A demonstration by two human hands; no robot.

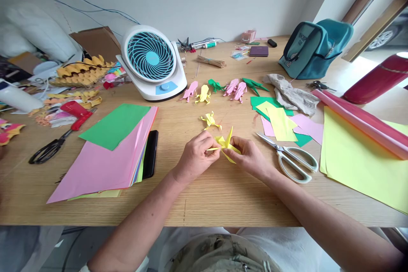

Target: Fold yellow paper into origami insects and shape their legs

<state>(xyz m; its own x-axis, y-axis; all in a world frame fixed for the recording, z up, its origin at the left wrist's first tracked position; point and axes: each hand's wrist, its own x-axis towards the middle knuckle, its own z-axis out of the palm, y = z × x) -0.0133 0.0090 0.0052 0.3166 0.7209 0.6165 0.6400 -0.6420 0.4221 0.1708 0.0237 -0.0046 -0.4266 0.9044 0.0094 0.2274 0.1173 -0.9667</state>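
Note:
A yellow folded-paper figure [228,145] with thin pointed limbs is held between my two hands, just above the wooden table. My left hand [199,153] pinches one of its pointed limbs on the left. On the other side, my right hand [250,155] has thumb and fingers closed on its right part. Behind it lies a finished-looking yellow paper frog [210,120]. Farther back stand another yellow frog [203,94], several pink frogs [239,91] and green paper figures [254,86]. Scissors [288,157] with pale handles lie close to my right hand.
Coloured paper sheets [105,161] and a black phone [151,155] lie at left, below a fan [151,61]. Right of centre are paper pieces [280,121], a grey cloth [293,93], large yellow sheets [353,165], a red bottle [378,78] and a teal bag [314,49].

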